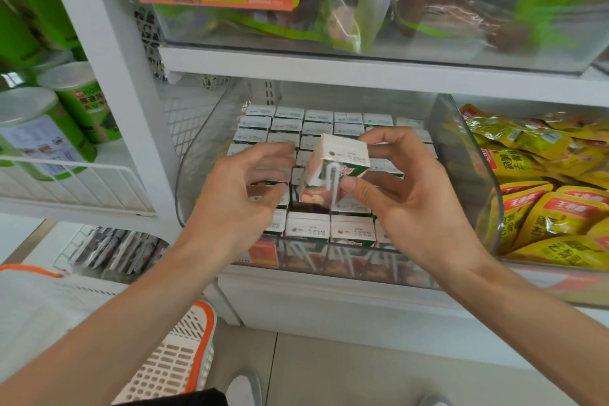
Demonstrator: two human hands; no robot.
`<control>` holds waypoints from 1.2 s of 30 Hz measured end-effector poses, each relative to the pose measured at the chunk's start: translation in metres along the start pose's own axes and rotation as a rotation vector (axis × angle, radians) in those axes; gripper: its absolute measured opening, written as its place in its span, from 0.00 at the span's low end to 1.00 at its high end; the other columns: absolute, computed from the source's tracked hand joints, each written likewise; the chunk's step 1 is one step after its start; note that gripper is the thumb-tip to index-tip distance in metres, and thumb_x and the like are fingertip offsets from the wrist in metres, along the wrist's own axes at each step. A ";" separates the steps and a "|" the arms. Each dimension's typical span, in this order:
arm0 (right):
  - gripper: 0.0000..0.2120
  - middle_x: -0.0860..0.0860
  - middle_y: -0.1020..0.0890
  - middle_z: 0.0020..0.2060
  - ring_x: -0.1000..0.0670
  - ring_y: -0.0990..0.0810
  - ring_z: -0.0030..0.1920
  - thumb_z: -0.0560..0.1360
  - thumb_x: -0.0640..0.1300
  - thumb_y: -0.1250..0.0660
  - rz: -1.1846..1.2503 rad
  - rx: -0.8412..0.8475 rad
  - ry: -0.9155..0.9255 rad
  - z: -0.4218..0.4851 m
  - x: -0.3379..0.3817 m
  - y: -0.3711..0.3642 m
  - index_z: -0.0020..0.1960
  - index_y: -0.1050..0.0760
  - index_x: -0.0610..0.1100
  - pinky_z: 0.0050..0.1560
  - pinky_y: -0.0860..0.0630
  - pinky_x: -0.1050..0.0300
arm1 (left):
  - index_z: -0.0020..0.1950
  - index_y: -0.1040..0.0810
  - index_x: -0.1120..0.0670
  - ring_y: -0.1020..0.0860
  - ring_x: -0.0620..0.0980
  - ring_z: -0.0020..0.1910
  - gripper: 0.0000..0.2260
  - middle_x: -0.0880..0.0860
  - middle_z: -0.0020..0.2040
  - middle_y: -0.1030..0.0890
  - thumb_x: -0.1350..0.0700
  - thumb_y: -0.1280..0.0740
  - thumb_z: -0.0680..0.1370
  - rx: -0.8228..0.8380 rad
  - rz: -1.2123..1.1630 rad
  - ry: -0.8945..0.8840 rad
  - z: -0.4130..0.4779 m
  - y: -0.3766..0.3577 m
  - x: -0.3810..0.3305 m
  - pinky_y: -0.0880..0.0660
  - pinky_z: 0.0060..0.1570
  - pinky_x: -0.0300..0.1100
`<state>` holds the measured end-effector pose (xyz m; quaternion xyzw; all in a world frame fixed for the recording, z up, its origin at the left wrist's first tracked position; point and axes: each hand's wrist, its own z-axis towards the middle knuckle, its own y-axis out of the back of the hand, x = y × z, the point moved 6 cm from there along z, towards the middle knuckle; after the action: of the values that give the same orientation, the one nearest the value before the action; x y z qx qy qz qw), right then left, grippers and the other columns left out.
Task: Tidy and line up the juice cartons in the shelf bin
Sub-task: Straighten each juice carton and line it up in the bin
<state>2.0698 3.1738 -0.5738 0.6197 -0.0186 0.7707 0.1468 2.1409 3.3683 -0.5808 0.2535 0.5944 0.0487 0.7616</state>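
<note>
The right hand (405, 194) pinches one juice carton (333, 168) between thumb and fingers, tilted, just above the rows. The left hand (240, 194) hovers beside it, fingers loose, holding nothing. Below, the other cartons (316, 123) stand packed in the clear shelf bin (461, 148), a dark gap (308, 208) near the front. Seemingly mid-reseat: next, square the carton upright and lower it into that gap.

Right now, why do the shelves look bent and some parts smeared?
Head view: the wide-angle lens bows the shelf edge; green canisters and upper bags are blurred; the juice carton in the right hand is sharper.
</note>
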 end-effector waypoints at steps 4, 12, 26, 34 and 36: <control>0.19 0.56 0.16 0.54 0.56 0.12 0.49 0.78 0.35 0.25 -0.028 0.035 0.017 0.004 -0.002 -0.007 0.63 0.27 0.50 0.50 0.20 0.68 | 0.64 0.19 0.46 0.17 0.38 0.54 0.21 0.42 0.54 0.15 0.69 0.30 0.79 -0.039 0.037 0.021 0.001 0.007 0.006 0.23 0.63 0.37; 0.21 0.65 0.19 0.51 0.60 0.14 0.49 0.81 0.41 0.27 -0.358 0.163 0.111 0.014 -0.005 -0.018 0.68 0.28 0.58 0.48 0.21 0.71 | 0.61 0.16 0.50 0.16 0.38 0.52 0.15 0.43 0.52 0.13 0.66 0.27 0.79 -0.010 0.053 0.005 -0.001 0.014 0.007 0.22 0.62 0.36; 0.18 0.62 0.23 0.57 0.61 0.24 0.57 0.78 0.50 0.26 -0.754 0.281 0.192 0.015 -0.016 -0.029 0.68 0.20 0.51 0.59 0.27 0.71 | 0.59 0.15 0.47 0.17 0.35 0.52 0.15 0.41 0.51 0.14 0.65 0.26 0.78 0.008 0.051 0.034 -0.003 0.019 0.008 0.26 0.57 0.25; 0.18 0.59 0.24 0.57 0.55 0.29 0.65 0.80 0.57 0.30 -0.841 0.284 0.185 0.024 -0.018 -0.036 0.66 0.19 0.50 0.62 0.34 0.63 | 0.58 0.15 0.46 0.17 0.40 0.55 0.14 0.44 0.52 0.14 0.63 0.26 0.78 0.098 0.157 0.088 -0.005 0.032 0.012 0.23 0.64 0.41; 0.18 0.57 0.22 0.58 0.55 0.29 0.64 0.80 0.56 0.30 -0.820 0.283 0.213 0.027 -0.015 -0.046 0.67 0.20 0.50 0.63 0.31 0.60 | 0.58 0.16 0.46 0.18 0.43 0.55 0.14 0.44 0.52 0.14 0.63 0.26 0.78 0.093 0.174 0.087 -0.006 0.034 0.011 0.22 0.64 0.44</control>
<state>2.1100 3.2094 -0.5888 0.5069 0.3495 0.7033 0.3553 2.1460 3.4040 -0.5760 0.3369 0.6043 0.0980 0.7153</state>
